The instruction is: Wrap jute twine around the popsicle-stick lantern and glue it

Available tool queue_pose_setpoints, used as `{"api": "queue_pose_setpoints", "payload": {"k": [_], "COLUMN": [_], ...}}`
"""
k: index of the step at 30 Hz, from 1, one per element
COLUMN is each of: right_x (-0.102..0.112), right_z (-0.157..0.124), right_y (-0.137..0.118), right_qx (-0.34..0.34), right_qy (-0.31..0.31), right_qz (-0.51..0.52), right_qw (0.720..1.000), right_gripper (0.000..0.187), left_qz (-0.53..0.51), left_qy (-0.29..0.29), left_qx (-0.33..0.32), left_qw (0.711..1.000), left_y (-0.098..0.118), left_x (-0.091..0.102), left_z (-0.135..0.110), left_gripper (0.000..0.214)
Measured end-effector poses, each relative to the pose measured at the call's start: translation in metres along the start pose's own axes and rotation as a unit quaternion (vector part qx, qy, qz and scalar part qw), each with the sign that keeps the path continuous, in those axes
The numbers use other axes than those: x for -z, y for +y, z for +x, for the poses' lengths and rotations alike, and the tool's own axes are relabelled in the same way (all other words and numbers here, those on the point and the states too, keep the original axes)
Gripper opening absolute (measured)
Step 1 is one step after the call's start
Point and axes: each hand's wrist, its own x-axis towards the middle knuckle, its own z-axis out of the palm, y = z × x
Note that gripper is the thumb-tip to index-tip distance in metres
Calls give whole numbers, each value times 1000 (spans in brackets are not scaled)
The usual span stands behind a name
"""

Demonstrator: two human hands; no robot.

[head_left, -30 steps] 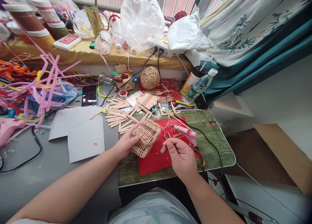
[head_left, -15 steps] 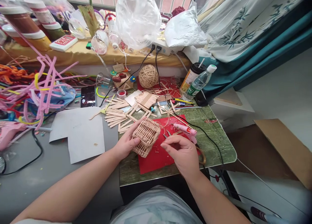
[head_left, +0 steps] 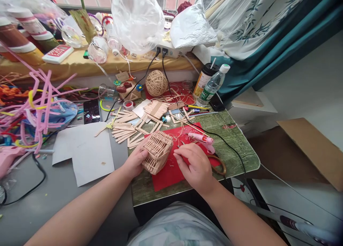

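Observation:
My left hand (head_left: 136, 162) is wrapped round the side of a small basket (head_left: 158, 147) woven from twine, tilted over a red sheet (head_left: 164, 180). To its right, a short gap away, my right hand (head_left: 195, 165) has thumb and forefinger pinched together; whatever sits between them is too small to make out. Scissors (head_left: 221, 167) with gold-brown handles lie partly hidden under that hand, their tips poking out beyond it. Just past the hand rests a pink pen-like tool (head_left: 200, 137) on the red sheet. Loose twine trails over the sheet behind the basket.
Behind are wooden craft sticks (head_left: 124, 130), a twine ball (head_left: 156, 83), a water bottle (head_left: 213, 87) and a lidded cup (head_left: 205, 78). A black cable (head_left: 225, 137) crosses the green board's right side. White card (head_left: 91, 153) and pink pipe cleaners (head_left: 45, 106) lie left.
The view has shifted slightly. The basket has turned a little in my left hand. My right hand has rolled so its back shows more, its fingers still pinched near the basket.

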Motion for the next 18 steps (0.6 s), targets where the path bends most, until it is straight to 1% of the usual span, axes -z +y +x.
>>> {"api": "queue_pose_setpoints", "payload": {"k": [2, 4, 8, 11, 14, 18], "right_x": [0, -1, -2, -2, -2, 0], "right_z": [2, 4, 8, 10, 13, 19], "right_y": [2, 1, -1, -1, 1, 3], "right_qx": [-22, -37, -51, -53, -45, -9], "right_qy": [12, 21, 27, 29, 25, -2], "right_qz": [10, 29, 55, 59, 50, 14], "right_qw": [1000, 999, 997, 996, 997, 1000], "right_gripper": [22, 17, 14, 13, 19, 21], "left_qz": [-59, -99, -121, -123, -129, -131], "left_qy": [12, 22, 24, 21, 14, 7], "left_qx": [41, 83, 136, 146, 138, 141], "left_qw": [997, 991, 983, 982, 982, 981], "left_y": [-2, -1, 3, 7, 9, 9], "left_x": [3, 6, 6, 2, -1, -2], "left_z": [-1, -2, -2, -1, 0, 0], "left_gripper": [70, 63, 66, 62, 56, 56]}}
